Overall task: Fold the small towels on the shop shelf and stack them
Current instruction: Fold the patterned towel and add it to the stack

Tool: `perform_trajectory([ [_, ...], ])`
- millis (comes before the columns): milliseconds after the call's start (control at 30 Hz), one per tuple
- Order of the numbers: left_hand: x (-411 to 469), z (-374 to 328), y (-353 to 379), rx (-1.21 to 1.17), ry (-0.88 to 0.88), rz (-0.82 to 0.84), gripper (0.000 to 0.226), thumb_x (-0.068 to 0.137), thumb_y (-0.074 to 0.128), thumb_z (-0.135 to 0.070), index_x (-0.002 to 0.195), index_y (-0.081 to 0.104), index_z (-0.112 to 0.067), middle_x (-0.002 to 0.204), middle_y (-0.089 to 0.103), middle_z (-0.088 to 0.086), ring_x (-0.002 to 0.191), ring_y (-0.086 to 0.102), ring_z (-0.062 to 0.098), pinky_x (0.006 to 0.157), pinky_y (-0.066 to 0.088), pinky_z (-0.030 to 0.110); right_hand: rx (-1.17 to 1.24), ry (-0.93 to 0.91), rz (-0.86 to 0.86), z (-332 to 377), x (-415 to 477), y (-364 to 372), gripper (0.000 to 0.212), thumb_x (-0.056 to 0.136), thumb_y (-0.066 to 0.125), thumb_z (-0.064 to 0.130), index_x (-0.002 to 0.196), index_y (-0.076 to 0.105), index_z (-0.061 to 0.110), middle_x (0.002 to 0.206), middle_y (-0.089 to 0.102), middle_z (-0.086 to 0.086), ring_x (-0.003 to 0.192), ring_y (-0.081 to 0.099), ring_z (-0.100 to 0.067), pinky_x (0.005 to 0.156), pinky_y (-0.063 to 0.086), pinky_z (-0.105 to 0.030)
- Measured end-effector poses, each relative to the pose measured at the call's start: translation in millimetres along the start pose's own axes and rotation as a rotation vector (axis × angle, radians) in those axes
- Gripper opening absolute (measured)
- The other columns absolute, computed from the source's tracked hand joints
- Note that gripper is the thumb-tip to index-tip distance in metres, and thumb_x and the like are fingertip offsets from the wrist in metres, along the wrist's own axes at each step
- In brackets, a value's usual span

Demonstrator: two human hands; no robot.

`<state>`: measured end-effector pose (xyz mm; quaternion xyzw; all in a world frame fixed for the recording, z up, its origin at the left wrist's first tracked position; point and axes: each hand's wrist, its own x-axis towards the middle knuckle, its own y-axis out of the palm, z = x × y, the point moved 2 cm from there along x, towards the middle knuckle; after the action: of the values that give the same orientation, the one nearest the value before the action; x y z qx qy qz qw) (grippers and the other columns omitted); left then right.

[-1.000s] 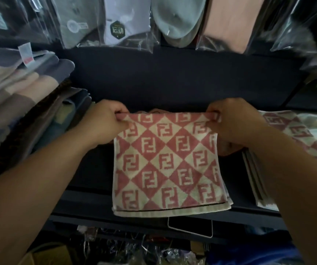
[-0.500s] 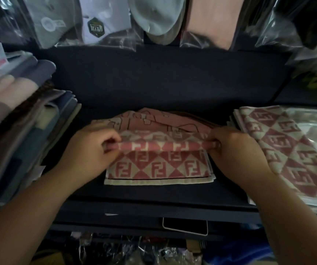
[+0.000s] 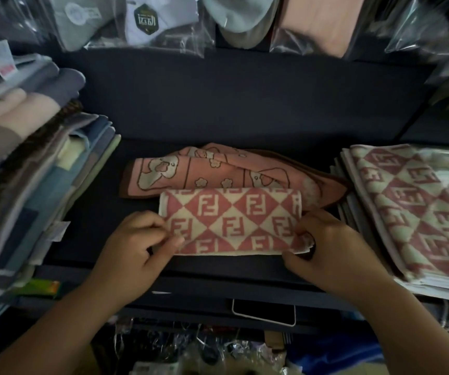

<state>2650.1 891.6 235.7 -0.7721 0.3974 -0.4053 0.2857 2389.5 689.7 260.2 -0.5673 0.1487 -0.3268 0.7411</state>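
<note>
Pink and cream checks cover the small towel (image 3: pixel 231 223) lying folded into a wide strip near the front edge of the dark shelf (image 3: pixel 245 109), about midway along it. The person's left hand (image 3: pixel 139 239) pinches the towel's near left corner between thumb and curled fingers. The right hand (image 3: pixel 326 244) grips the near right corner, where the layered edges bunch up under its fingers. Both forearms reach in from below the shelf's front edge.

Just behind the strip, touching its far edge, a peach towel (image 3: pixel 204 169) printed with cartoon animals and flowers lies loosely rumpled, with a brown border showing at its left end. Towards the right end of the shelf sits a stack of towels (image 3: pixel 412 209) in the same pink and cream pattern, the top one lying flat. At the left end a taller pile of folded cloths (image 3: pixel 28 171) in greys, blues and beige leans over. Clear bags of goods (image 3: pixel 147 20) crowd along the top, behind the shelf's back edge.
</note>
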Motion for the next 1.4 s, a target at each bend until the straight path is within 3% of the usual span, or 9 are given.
perform_trajectory([
  [100,7,1,-4,0.029,-0.189,-0.120,0.040,0.085,0.063,-0.052,0.101,0.072,-0.016,0.101,0.061,-0.002,0.094,0.060,0.020,0.080,0.052,0.038,-0.002,0.045,-0.047,3,6,-1,0.055,0.081,0.047,0.068,0.090,0.066,0.018,0.101,0.059,-0.001,0.083,0.061,-0.021,0.067,0.051,-0.032],
  [267,26,5,3,0.237,-0.425,0.158,0.088,0.065,0.054,-0.085,0.138,0.049,-0.035,0.134,0.058,-0.002,0.121,0.051,0.030,0.100,0.044,0.049,-0.117,0.009,-0.003,33,27,1,0.065,0.091,0.035,0.067,0.139,0.050,0.027,0.146,0.043,-0.007,0.136,0.039,-0.032,0.110,0.040,-0.049],
  [433,35,-10,9,0.290,-0.482,0.238,0.103,0.051,0.048,-0.092,0.136,0.051,-0.033,0.138,0.053,-0.004,0.126,0.044,0.030,0.103,0.042,0.049,-0.297,-0.123,0.249,54,41,32,0.068,0.096,0.017,0.071,0.156,0.001,0.045,0.169,-0.001,-0.002,0.154,-0.006,-0.032,0.121,-0.006,-0.060],
  [600,37,-18,7,-0.089,-0.552,0.181,0.070,0.058,0.086,-0.058,0.117,0.056,-0.035,0.110,0.065,-0.014,0.102,0.063,0.013,0.087,0.055,0.041,-0.326,-0.059,0.326,51,33,39,0.072,0.093,0.008,0.075,0.154,-0.015,0.045,0.169,-0.011,-0.002,0.153,-0.015,-0.031,0.119,-0.012,-0.058],
  [733,41,-30,5,-0.443,-0.684,0.123,0.066,0.077,0.083,-0.012,0.127,0.050,-0.039,0.105,0.069,-0.012,0.088,0.070,0.005,0.069,0.056,0.025,-0.299,-0.020,0.292,53,37,17,0.085,0.083,0.030,0.083,0.153,0.002,0.045,0.160,0.024,-0.004,0.143,0.022,-0.033,0.116,0.014,-0.057],
  [933,47,-28,-5,-0.697,-0.748,0.197,0.037,0.083,0.071,0.003,0.112,0.070,-0.020,0.097,0.079,0.006,0.088,0.076,0.026,0.086,0.059,0.046,-0.192,0.092,0.272,37,46,-7,0.086,0.081,0.052,0.076,0.153,0.032,0.033,0.155,0.037,0.001,0.144,0.024,-0.028,0.118,0.018,-0.051],
  [1033,49,-30,-6,-0.698,-0.745,0.238,0.028,0.086,0.069,0.000,0.106,0.073,-0.020,0.093,0.079,0.005,0.083,0.077,0.023,0.079,0.058,0.040,-0.121,0.121,0.248,32,42,-7,0.065,0.078,0.061,0.073,0.129,0.053,0.032,0.136,0.050,0.002,0.132,0.037,-0.027,0.107,0.033,-0.044],
  [1167,48,-37,-2,-0.781,-0.695,0.249,0.020,0.093,0.067,-0.028,0.113,0.067,-0.030,0.098,0.079,-0.003,0.088,0.076,0.016,0.079,0.057,0.036,-0.002,0.102,0.154,32,32,-17,0.038,0.081,0.070,0.061,0.093,0.048,0.033,0.083,0.051,0.016,0.080,0.056,-0.012,0.062,0.039,-0.024],
  [1400,56,-29,-14,-0.846,-0.598,0.021,0.018,0.097,0.058,-0.035,0.111,0.069,-0.032,0.104,0.078,-0.002,0.095,0.075,0.015,0.085,0.055,0.039,0.297,0.237,0.189,12,13,-39,0.026,0.078,0.083,0.036,0.068,0.062,0.023,0.068,0.062,0.004,0.066,0.061,-0.009,0.060,0.042,-0.020],
])
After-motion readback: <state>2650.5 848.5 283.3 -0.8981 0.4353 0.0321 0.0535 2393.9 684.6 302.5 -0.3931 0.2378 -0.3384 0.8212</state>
